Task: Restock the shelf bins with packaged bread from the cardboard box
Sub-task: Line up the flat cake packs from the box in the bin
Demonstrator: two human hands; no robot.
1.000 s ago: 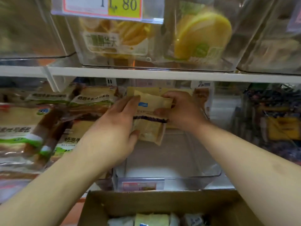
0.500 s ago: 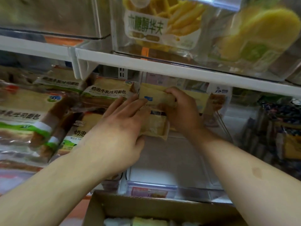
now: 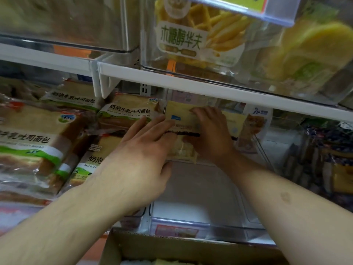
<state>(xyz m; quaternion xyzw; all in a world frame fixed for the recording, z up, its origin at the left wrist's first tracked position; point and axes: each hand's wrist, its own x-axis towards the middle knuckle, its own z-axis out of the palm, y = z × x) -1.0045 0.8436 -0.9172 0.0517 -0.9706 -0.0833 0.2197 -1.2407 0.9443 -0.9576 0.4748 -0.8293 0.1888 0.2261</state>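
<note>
- Here, the bread packet [image 3: 180, 119], beige wrapper with a small blue mark and a dark band across, stands upright at the back of the clear shelf bin [image 3: 193, 196] on the lower shelf.
- Left hand [image 3: 141, 161]: fingers straight, laid flat against the packet's left front face, thumb out below it; pressing, not curled round.
- Right hand [image 3: 210, 134]: covers the packet's right side, fingers bent over its top edge, holding it.
- Behind the packet, more beige packets [image 3: 234, 121] stand at the bin's back right, partly hidden by the right hand.
- Bin floor in front of the packet is bare clear plastic; a label holder [image 3: 175, 229] sits on its front lip.
- Cardboard box [image 3: 172, 249] just below the bin, at the bottom edge of view; pale wrapped items [image 3: 162, 262] barely show inside.
- Left of the bin: milk toast loaves [image 3: 47, 142] stacked in green-and-white bags, touching one another.
- White shelf edge [image 3: 210, 87] runs above the hands.
- Upper shelf: clear bin with a waffle pack [image 3: 191, 35], and a yellow round bread pack [image 3: 309, 54] to its right, blurred.
- Yellow price tag [image 3: 246, 1] top edge, cut off.
- Far right lower shelf: dark packets [image 3: 328, 155], too blurred to read.
</note>
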